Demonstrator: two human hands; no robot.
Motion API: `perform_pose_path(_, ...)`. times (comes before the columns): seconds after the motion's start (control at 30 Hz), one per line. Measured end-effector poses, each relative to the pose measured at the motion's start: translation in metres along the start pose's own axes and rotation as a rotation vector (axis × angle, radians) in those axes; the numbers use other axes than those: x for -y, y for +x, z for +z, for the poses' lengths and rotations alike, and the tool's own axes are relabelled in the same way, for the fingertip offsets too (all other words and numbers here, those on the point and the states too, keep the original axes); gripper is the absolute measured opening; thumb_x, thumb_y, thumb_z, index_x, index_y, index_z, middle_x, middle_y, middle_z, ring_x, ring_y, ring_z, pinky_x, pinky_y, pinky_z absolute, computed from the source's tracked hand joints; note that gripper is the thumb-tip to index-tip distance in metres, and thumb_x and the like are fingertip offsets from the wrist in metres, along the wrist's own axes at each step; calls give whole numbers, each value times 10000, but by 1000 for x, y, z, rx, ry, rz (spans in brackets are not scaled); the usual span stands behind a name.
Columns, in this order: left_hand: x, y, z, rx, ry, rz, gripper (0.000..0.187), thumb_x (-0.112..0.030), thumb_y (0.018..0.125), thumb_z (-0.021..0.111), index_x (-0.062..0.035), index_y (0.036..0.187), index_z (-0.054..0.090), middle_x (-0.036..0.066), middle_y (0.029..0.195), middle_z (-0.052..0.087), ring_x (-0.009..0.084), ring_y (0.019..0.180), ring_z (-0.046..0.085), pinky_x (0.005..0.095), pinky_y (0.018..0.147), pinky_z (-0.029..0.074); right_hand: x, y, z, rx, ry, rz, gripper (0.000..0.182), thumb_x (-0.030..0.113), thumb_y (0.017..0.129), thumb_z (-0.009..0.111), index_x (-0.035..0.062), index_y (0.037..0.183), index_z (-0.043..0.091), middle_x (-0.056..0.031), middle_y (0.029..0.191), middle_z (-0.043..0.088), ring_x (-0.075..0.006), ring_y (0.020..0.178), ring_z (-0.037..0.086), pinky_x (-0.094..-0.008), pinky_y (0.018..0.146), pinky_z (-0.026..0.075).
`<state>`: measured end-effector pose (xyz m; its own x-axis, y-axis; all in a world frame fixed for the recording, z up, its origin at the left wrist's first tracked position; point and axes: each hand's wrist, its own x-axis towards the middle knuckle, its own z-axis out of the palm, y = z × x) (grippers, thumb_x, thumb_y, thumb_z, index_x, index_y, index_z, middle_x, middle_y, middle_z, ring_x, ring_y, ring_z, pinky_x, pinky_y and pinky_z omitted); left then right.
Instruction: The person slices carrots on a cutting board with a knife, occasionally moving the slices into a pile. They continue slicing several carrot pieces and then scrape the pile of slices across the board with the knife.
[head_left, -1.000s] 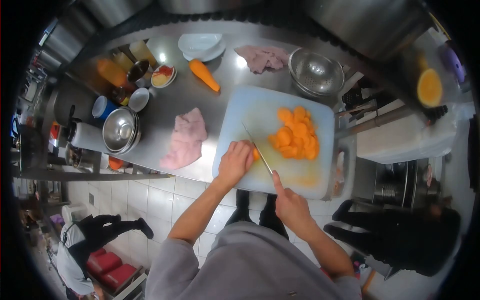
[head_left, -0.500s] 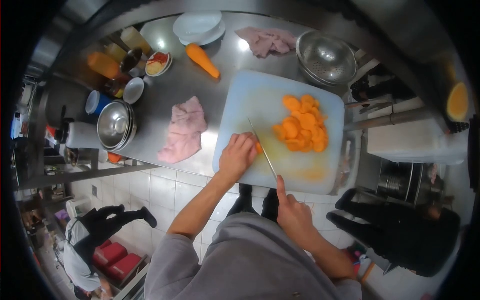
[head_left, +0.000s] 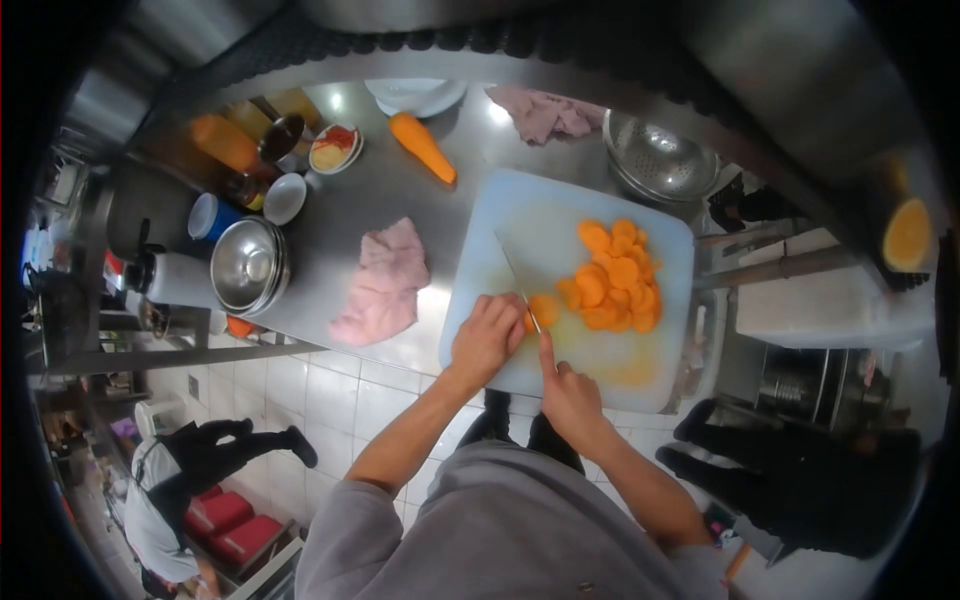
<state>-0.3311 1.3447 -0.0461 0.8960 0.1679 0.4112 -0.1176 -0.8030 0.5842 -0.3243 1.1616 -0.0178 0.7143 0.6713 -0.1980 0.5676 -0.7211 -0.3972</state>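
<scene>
On the pale cutting board (head_left: 480,260), my left hand (head_left: 488,338) has its fingers curled over a piece of carrot, mostly hidden beneath them. My right hand (head_left: 572,398) grips the handle of a knife (head_left: 512,266), its index finger stretched along the blade's back. The blade lies just right of my left fingertips. A round carrot slice (head_left: 543,309) rests against the blade's right side. Farther right on the board is a pile of carrot slices (head_left: 622,272).
A whole peeled carrot (head_left: 423,147), pink cloth (head_left: 385,280), stacked metal bowls (head_left: 245,265) and a small dish (head_left: 335,149) stand left. A colander (head_left: 664,160) is behind the board. One person (head_left: 165,490) is lower left, another (head_left: 800,480) lower right.
The view has tilted, so the table sits lower in it. My right hand and the knife have moved up toward my left hand. A carrot slice now shows right of the blade.
</scene>
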Motion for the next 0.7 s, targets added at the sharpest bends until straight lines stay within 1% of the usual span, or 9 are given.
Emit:
perform_pose_path(0.13, 0, -2, 2, 23, -27, -24, 279, -48, 805, 701, -99, 1067, 620, 51, 1073, 642, 283, 960, 611, 390, 754, 537, -3, -8, -5, 28, 4, 34, 893, -5, 776, 598, 37, 1570, 191, -206, 768, 624, -413, 622, 655, -521, 585, 539)
perform_pose_path(0.2, 0, 0, 2, -39, 28, 6, 234, -62, 796, 702, -96, 1012, 620, 24, 1048, 632, 252, 944, 606, 363, 727, 544, 2, -15, -20, 19, 22, 19, 894, 3, 780, 596, 47, 1573, 188, -204, 772, 626, -412, 614, 654, -525, 581, 538)
perform_pose_path(0.23, 0, -2, 2, -36, 25, 2, 234, -62, 796, 702, -96, 1012, 620, 24, 1048, 632, 252, 944, 606, 363, 727, 544, 10, -30, -32, 39, 26, 35, 889, 13, 786, 594, 52, 1575, 186, -201, 768, 626, -412, 606, 651, -526, 577, 537)
perform_pose_path(0.3, 0, -2, 2, -13, -7, -17, 244, -53, 816, 695, -81, 1048, 623, 58, 1068, 646, 286, 950, 615, 391, 755, 537, 22, -51, -53, 68, 26, 56, 885, 22, 792, 591, 56, 1577, 183, -197, 765, 626, -412, 597, 649, -528, 574, 535)
perform_pose_path(0.37, 0, -1, 2, -12, -8, -22, 239, -53, 815, 696, -81, 1042, 625, 56, 1065, 648, 284, 944, 616, 387, 752, 537, 29, -65, -66, 131, 9, 114, 872, 33, 800, 585, 57, 1576, 188, -189, 743, 623, -406, 564, 639, -534, 558, 530)
perform_pose_path(0.5, 0, -1, 3, -19, 5, -22, 235, -50, 810, 698, -84, 1032, 630, 49, 1059, 653, 274, 938, 620, 374, 740, 538, 26, -72, -59, 121, 24, 103, 866, 37, 799, 589, 55, 1572, 199, -184, 735, 622, -397, 545, 635, -528, 541, 527)
perform_pose_path(0.6, 1, 1, 1, -47, -1, 6, 249, -48, 805, 700, -91, 1040, 631, 45, 1055, 653, 268, 941, 622, 372, 734, 541, 25, -70, -58, 133, 48, 87, 856, 36, 799, 588, 38, 1566, 208, -174, 728, 617, -384, 525, 629, -520, 524, 526)
perform_pose_path(0.7, 0, 0, 1, -22, -6, -7, 270, -47, 799, 705, -97, 1053, 629, 38, 1055, 649, 264, 939, 623, 373, 730, 542, 23, -62, -53, 141, 62, 84, 849, 17, 790, 593, 16, 1555, 224, -172, 721, 612, -382, 535, 632, -514, 522, 523)
